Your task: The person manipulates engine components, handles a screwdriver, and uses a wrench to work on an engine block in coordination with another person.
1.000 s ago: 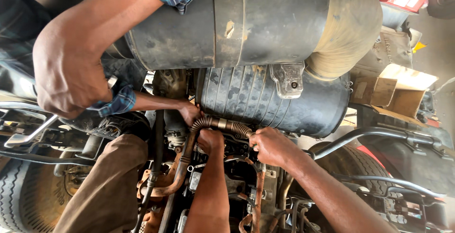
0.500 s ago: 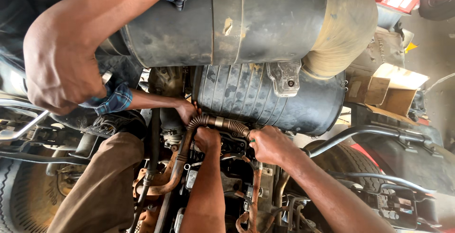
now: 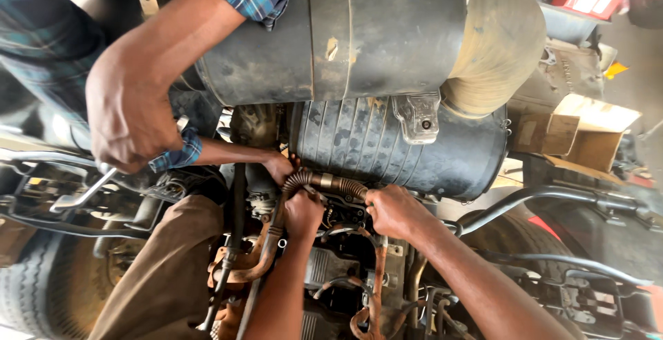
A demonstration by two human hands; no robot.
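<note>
An open, oily engine bay in a workshop. Just below the ribbed black canister [image 3: 400,150], the left hand [image 3: 304,214] and right hand [image 3: 395,210] each grip the corrugated flexible pipe [image 3: 330,182], which runs left-right, then bends downward. Beyond the canister sit cardboard boxes [image 3: 577,133].

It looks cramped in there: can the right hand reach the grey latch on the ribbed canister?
Probably yes: the right hand, gripping the corrugated hose, has nothing between it and the grey latch.
</note>
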